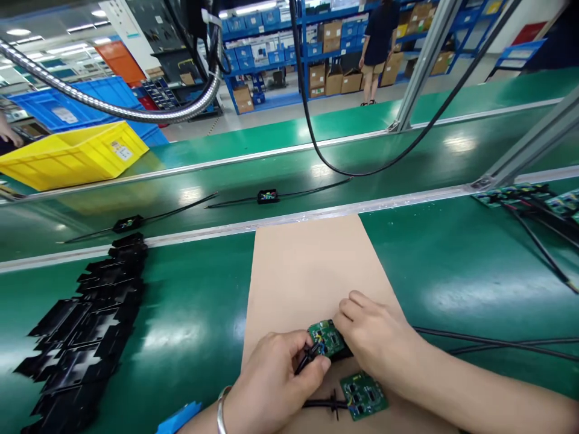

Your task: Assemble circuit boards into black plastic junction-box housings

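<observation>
Green rectangular PCB [324, 335] w/ wires at its L edge is held over the near part of a flat tan cardboard sheet [312, 259]. Left hand [284, 377], silver bangle [221, 411] at the wrist, has a short black cable [307, 358] pinched btwn thumb & fingers at that edge. Right hand [377, 334] has fingers curled in at the R edge; can't tell what exactly they grip, as the hand itself hides that side. 2nd green PCB [363, 396], black cable to its L, lies just nearer on the cardboard.

Black plastic housings [97, 337], piled in a row, fill the L of the glossy green bench [194, 301]; small blue item [180, 418] just beside the L forearm. R side: crossed black cables [506, 343]; farther off, more green PCBs [520, 196] w/ leads. Past a metal rail, two small black boxes [268, 196] w/ cables. Far L: yellow plastic bin [76, 154]. Slanted alum. post [534, 141] & hanging black cable loop [312, 120] block bits of the far side, where a person in dark top [380, 33] stands nr blue shelving [305, 54].
</observation>
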Tool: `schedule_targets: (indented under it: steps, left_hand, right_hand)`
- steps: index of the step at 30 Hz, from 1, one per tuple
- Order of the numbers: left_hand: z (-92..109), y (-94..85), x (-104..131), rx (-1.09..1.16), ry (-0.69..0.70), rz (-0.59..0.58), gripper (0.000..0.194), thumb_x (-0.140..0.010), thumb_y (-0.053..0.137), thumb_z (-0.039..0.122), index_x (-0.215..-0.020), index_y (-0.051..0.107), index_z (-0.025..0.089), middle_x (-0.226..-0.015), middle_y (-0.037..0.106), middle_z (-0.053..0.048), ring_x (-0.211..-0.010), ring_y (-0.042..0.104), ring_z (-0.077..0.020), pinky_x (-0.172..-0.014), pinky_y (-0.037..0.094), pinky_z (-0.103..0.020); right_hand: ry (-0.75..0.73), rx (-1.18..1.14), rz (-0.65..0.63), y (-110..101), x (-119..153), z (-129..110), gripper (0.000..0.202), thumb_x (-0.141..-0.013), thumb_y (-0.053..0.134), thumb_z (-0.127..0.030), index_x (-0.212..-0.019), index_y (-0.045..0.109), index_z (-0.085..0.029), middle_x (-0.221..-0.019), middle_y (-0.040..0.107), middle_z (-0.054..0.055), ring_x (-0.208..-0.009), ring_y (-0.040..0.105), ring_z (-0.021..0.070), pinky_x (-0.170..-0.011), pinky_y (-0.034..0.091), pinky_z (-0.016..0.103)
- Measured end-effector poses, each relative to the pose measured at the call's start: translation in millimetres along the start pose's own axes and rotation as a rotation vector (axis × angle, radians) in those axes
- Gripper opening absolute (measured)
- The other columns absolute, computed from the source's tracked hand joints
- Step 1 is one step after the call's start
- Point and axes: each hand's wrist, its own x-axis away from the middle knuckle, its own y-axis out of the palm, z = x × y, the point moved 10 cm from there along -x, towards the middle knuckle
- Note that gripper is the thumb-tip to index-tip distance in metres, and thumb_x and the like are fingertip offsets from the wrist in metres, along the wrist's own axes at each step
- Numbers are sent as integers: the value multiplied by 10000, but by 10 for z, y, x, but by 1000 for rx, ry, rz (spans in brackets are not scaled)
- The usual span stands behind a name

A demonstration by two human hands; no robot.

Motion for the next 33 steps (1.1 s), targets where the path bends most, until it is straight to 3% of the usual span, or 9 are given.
schedule_targets:
  steps: [5, 8, 11, 14, 18, 21, 25, 30, 33]
  left_hand:
    - [10, -58, 35, -91, 49, 27, 216, -862, 516, 380, -929, 516, 175, -711, 525, 6, -618, 449, -132, -542, 292, -248]
    - [42, -37, 13, -128, 110, 69, 429, -814, 577, 382, -1168, 449, 176, -898, 601, -37, -791, 568, -202, -675, 402, -305]
    - [33, 26, -55, -184, 115, 69, 585, -796, 611, 390, -1307, 380, 225, -1072, 609, -60, -952, 595, -280, -806, 437, -434]
    - [55, 15, -128, -227, 123, 74, 481, -825, 582, 345, -1273, 439, 246, -1087, 598, -48, -968, 593, -273, -828, 451, -456]
    - [89, -52, -186, -253, 143, 71, 508, -802, 637, 301, -1276, 456, 285, -1133, 564, -21, -993, 579, -234, -829, 472, -411]
    - [115, -64, -196, -259, 189, 75, 534, -793, 666, 295, -1280, 449, 300, -1145, 552, -9, -985, 576, -217, -835, 480, -399]
    - [115, -59, -191, -271, 225, 76, 539, -805, 683, 294, -1288, 445, 286, -1179, 549, -20, -1008, 576, -219, -842, 485, -399]
    - [67, -137, -169, -185, 258, -2, 608, -796, 712, 316, -1332, 429, 276, -1192, 574, -6, -1057, 565, -191, -911, 457, -346]
    - [4, -203, -175, -190, 213, -12, 292, -848, 614, 239, -1132, 550, 247, -985, 639, 33, -889, 600, -157, -777, 462, -295]
  right_hand:
    - [85, -281, -163, 69, 91, 233, 158, -898, 422, -108, -812, 546, -152, -831, 543, 50, -814, 457, 193, -726, 368, 338]
    - [74, -252, -158, 114, 125, 262, 161, -878, 455, -92, -738, 506, -151, -786, 519, 40, -779, 440, 187, -685, 325, 329]
    - [61, -152, -139, 150, 128, 258, 133, -836, 513, -62, -748, 510, -162, -786, 504, 37, -761, 435, 198, -630, 274, 325]
    - [18, -56, -125, 113, 90, 190, 155, -770, 589, -33, -784, 521, -172, -798, 492, 34, -728, 432, 205, -563, 189, 312]
    - [-91, -60, -193, 118, 40, 40, 186, -764, 655, -87, -876, 547, -190, -870, 519, 28, -723, 457, 203, -530, 107, 308]
    - [-117, -58, -189, 152, 12, -2, 156, -763, 677, -116, -814, 546, -184, -862, 532, 25, -729, 453, 199, -532, 145, 321]
    - [-105, -25, -80, 152, -38, -39, 204, -691, 752, -131, -743, 558, -168, -796, 523, 35, -745, 439, 203, -568, 241, 330]
    - [-87, 12, -24, 124, -84, -78, 196, -661, 764, -147, -724, 579, -168, -783, 520, 40, -767, 445, 220, -623, 297, 357]
    - [-69, -98, -67, 138, -82, -55, 157, -692, 645, -49, -775, 573, -163, -819, 518, 33, -757, 435, 203, -631, 304, 350]
